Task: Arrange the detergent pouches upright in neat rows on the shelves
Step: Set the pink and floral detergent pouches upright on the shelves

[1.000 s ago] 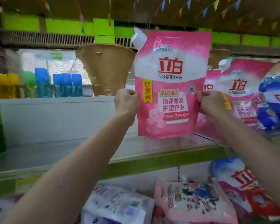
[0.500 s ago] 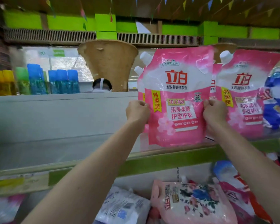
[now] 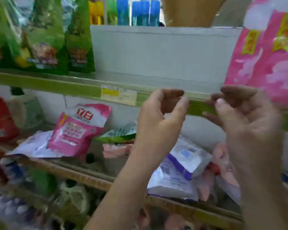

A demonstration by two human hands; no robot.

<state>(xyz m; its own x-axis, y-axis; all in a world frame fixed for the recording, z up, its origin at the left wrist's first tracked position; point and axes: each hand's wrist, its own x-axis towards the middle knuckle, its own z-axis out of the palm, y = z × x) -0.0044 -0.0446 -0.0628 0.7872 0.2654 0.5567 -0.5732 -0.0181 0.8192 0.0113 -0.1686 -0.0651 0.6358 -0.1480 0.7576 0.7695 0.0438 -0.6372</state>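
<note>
Pouches [image 3: 266,52], glossy pink film, stand above both empty hands [image 3: 158,117].

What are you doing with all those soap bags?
A person is tidying detergent pouches on shop shelves. Right now both hands are empty: the left hand and right hand hang loosely curled in front of the green-edged upper shelf. A big pink detergent pouch stands upright on that shelf at the right. On the lower shelf, a smaller pink pouch lies slumped among other bags.
</note>
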